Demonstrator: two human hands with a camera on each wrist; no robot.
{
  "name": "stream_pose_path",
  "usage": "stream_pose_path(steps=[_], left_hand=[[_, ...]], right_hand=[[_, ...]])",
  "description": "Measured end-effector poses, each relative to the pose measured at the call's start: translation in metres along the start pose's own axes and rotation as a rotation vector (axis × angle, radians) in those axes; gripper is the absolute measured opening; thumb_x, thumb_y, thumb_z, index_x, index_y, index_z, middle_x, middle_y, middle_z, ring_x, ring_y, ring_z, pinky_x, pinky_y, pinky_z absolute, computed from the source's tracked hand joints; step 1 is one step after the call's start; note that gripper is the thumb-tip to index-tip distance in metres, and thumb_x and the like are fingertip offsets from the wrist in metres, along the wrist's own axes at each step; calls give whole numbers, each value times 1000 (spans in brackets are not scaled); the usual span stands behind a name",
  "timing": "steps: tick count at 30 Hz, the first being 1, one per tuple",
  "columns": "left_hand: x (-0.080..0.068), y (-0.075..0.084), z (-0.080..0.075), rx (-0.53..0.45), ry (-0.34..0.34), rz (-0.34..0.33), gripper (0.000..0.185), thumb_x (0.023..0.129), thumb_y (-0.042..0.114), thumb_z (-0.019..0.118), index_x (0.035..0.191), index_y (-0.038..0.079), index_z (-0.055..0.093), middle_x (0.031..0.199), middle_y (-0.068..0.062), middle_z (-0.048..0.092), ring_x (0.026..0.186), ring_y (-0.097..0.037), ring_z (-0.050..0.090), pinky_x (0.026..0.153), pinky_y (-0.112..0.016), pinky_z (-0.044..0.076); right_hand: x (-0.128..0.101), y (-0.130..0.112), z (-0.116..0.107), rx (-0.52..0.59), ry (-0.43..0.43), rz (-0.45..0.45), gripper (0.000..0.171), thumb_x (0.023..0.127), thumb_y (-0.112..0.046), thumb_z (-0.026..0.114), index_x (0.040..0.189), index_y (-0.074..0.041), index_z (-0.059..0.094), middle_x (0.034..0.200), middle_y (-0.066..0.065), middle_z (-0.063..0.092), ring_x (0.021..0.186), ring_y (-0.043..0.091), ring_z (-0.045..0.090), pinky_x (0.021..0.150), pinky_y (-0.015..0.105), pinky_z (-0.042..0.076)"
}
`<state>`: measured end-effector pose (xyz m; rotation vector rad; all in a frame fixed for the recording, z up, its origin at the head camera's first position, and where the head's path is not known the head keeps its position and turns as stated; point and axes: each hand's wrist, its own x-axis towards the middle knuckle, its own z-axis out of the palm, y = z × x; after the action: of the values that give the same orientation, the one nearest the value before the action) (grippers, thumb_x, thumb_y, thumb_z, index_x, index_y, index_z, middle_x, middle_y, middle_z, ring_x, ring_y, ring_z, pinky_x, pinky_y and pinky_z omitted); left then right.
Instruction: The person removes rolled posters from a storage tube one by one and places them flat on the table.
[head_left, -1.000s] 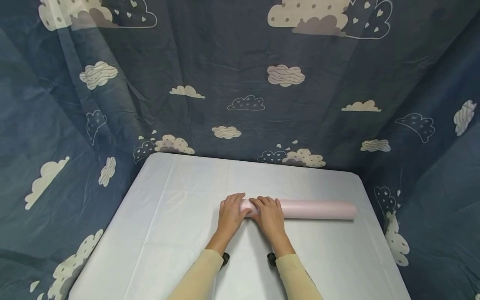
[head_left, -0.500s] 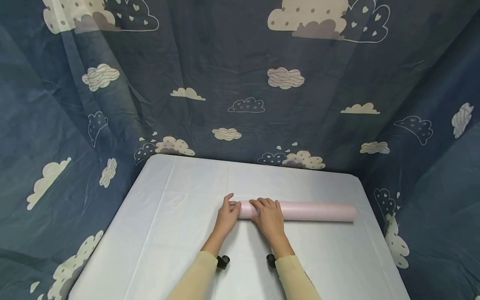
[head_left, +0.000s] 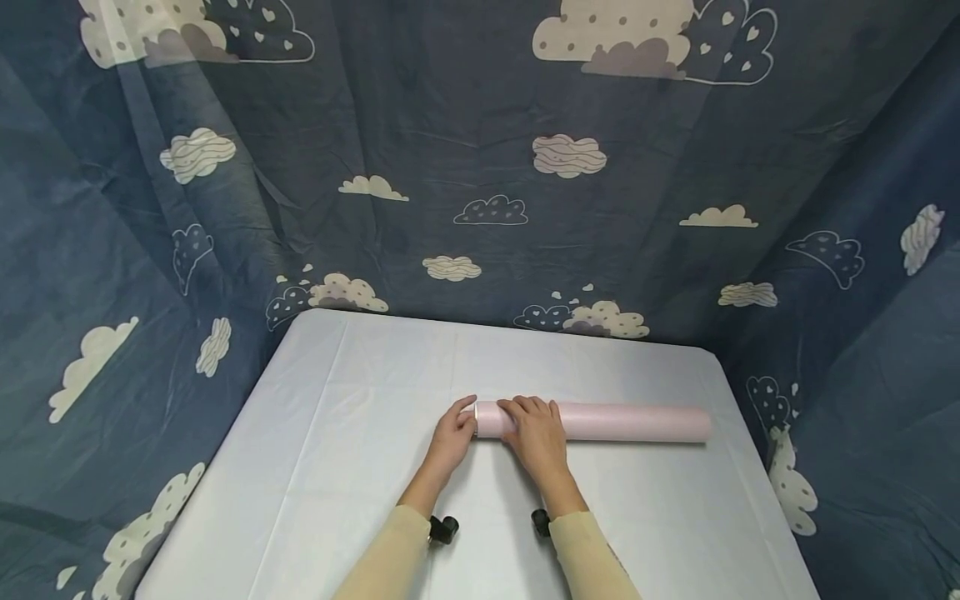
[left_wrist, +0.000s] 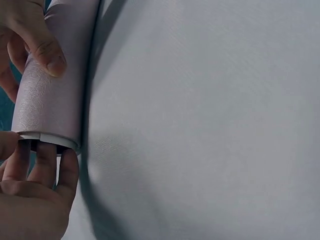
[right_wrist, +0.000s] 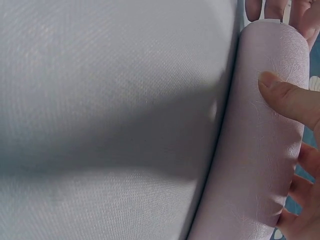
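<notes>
At centre frame of the head view, on the pale grey worktop [head_left: 322, 467]: pink roll [head_left: 630, 422] lying flat, running from mid-frame toward the right edge, touching the cloth along its length. Left hand [head_left: 452, 436] meeting the roll's left end, fingers [left_wrist: 45, 165] reaching into or across the open end beneath the white rim, thumb at the rim; pinching that end, as far as the left wrist view is showing. Right hand [head_left: 536, 437] lying over the roll just beside the left hand, thumb [right_wrist: 287, 100] pressing on the near side, remaining fingers curling round the far side; gripping the roll. Both hands sitting close together, not touching each other. Cream sleeves [head_left: 585, 558] entering from the lower edge. Blue cloud-print curtain [head_left: 480, 167] hanging behind and to both sides of the worktop.
</notes>
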<state>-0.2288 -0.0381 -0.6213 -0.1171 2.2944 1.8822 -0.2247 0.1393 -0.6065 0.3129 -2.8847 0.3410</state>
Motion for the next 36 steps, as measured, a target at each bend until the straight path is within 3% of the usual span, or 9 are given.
stream_pose_path(steps=[16, 25, 36], left_hand=[[-2, -4, 0, 50, 80, 25, 40, 105, 13, 59, 144, 16, 66, 125, -8, 79, 105, -17, 67, 91, -32, 55], [-4, -4, -3, 117, 141, 105, 35, 103, 6, 62, 137, 12, 70, 114, -10, 80, 86, -11, 64, 82, -27, 52], [-2, -15, -9, 83, 192, 154, 34, 104, 3, 62, 135, 13, 71, 116, -10, 80, 95, -13, 68, 83, -20, 53]], right_hand=[[-2, -3, 2, 3, 8, -5, 62, 78, -30, 94, 135, -28, 71, 136, 3, 72, 132, 29, 62, 119, 61, 42], [-2, -3, 2, 13, 4, -4, 62, 78, -29, 94, 136, -27, 70, 136, 3, 72, 132, 30, 62, 119, 62, 42], [-1, -2, -2, 16, 12, -3, 62, 78, -27, 94, 136, -27, 70, 136, 4, 72, 132, 30, 63, 119, 62, 42]])
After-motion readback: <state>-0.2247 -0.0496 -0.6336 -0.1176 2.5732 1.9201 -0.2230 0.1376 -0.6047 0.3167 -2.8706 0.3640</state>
